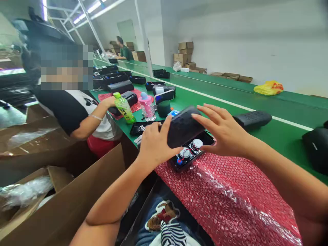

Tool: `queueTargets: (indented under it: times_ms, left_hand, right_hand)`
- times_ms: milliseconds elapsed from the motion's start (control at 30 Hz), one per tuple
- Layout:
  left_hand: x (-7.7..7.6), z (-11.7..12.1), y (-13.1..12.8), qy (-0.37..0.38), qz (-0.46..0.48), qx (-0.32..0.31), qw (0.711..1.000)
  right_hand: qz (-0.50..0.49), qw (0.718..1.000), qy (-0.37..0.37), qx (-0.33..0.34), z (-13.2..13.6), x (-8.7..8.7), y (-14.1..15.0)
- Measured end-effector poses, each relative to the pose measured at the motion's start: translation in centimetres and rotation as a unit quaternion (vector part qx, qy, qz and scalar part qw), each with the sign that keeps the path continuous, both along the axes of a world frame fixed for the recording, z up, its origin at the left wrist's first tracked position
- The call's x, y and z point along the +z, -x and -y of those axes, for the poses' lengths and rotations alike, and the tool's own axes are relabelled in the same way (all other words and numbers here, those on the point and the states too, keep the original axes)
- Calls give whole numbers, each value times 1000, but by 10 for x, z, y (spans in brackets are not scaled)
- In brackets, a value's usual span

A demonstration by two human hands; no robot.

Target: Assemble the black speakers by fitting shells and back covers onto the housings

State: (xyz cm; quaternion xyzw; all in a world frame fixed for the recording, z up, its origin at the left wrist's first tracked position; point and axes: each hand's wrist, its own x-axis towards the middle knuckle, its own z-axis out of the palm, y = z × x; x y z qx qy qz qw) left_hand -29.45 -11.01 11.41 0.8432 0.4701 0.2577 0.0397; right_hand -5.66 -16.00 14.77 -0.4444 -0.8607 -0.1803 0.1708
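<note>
A dark speaker shell [185, 127] is held tilted between my two hands. My left hand [155, 145] grips its left end, fingers along the far side and thumb on the near side. At the right end, the fingertips of my right hand [220, 131] press on the shell, with the thumb lower down. Beneath it lies an open speaker housing [176, 166] with two silver round drivers and red wires inside. That housing rests at the edge of red bubble wrap [238, 191]. The shell's underside is hidden.
A black speaker [253, 119] lies right on the green bench [284, 143]; another [316, 150] is at the right edge. A green-capped bottle [124, 109], pink bottle [147, 106] and dark jar [164, 108] stand left. A co-worker [84, 112] sits left, behind a cardboard box [77, 194].
</note>
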Motion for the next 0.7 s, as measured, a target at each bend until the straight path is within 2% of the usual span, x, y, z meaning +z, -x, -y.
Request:
queueTargets:
  times_ms: [67,133,200,267,333,400,467,533,633,700]
  left_hand:
    - [-2,7,-27,-29,-47,-12,998]
    - [-7,11,-46,-19,-61,-34,997]
    - [-10,11,-54,5,-64,-48,997]
    - [-12,6,-47,20,-66,-88,994]
    - [-15,0,-28,22,-54,-146,988]
    - [-27,-2,-4,27,-14,-180,983]
    - [-51,1,17,49,50,-173,982]
    - [-86,11,27,84,120,-152,977]
    - [-140,29,23,158,237,-108,952]
    - [-165,38,14,186,317,-73,927]
  right_hand:
    - [63,996,56,-1,-15,3,10]
    - [100,988,115,0,-32,-4,16]
    - [117,977,177,-6,-46,-13,13]
    - [117,967,226,-17,-54,-21,1]
    - [95,964,246,-20,-58,-26,-17]
    - [64,964,257,-1,-59,-32,-35]
    - [41,960,277,24,-58,-39,-48]
    - [31,950,308,40,-59,-48,-52]
    - [31,938,342,45,-64,-61,-47]
    - [34,933,354,47,-69,-69,-42]
